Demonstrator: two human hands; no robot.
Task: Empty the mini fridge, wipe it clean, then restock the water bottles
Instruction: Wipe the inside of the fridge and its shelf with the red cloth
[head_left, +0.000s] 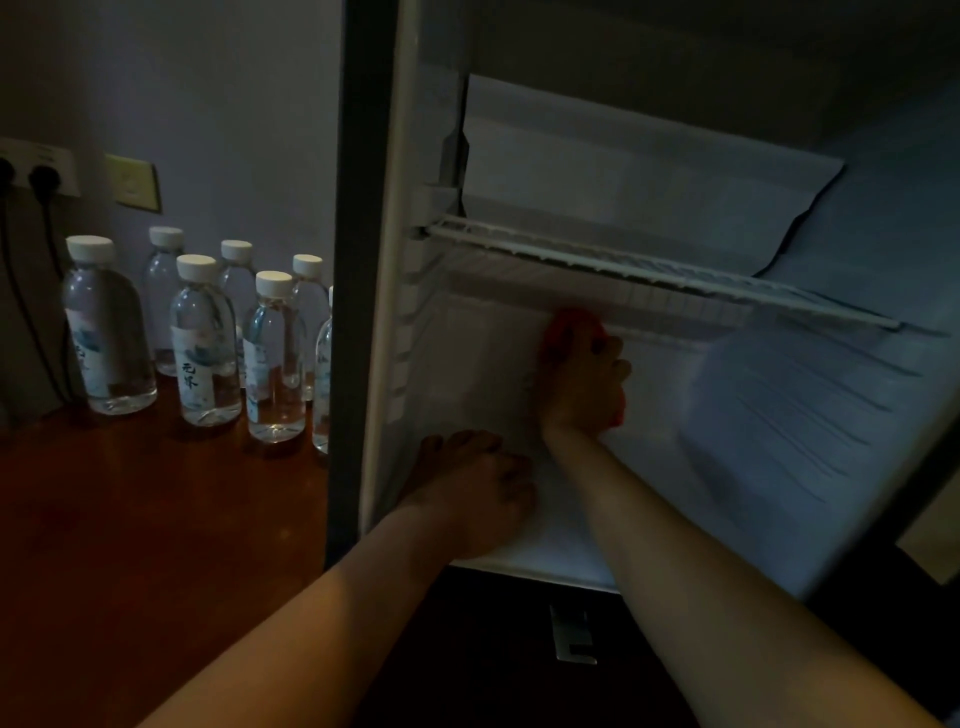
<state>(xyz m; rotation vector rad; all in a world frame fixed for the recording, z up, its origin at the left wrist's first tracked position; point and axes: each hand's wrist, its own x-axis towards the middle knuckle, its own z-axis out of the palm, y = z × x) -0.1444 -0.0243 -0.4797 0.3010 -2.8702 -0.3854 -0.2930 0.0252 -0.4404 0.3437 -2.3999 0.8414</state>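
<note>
The mini fridge (779, 395) stands open with bare white walls and a wire shelf (649, 270) across its middle. My right hand (582, 384) is deep inside, under the shelf, holding a red cloth (563, 325) against the back wall. My left hand (475, 488) rests on the fridge floor near the front left corner, fingers curled down on the floor and holding nothing. Several water bottles (205, 343) with white caps stand outside, to the left of the fridge on the wooden top.
The bottles sit on a brown wooden surface (130, 545) against a grey wall. Wall sockets with black plugs and cables (39, 176) are at the far left, beside a light switch plate (132, 182). The dark fridge frame (358, 260) separates the bottles from the interior.
</note>
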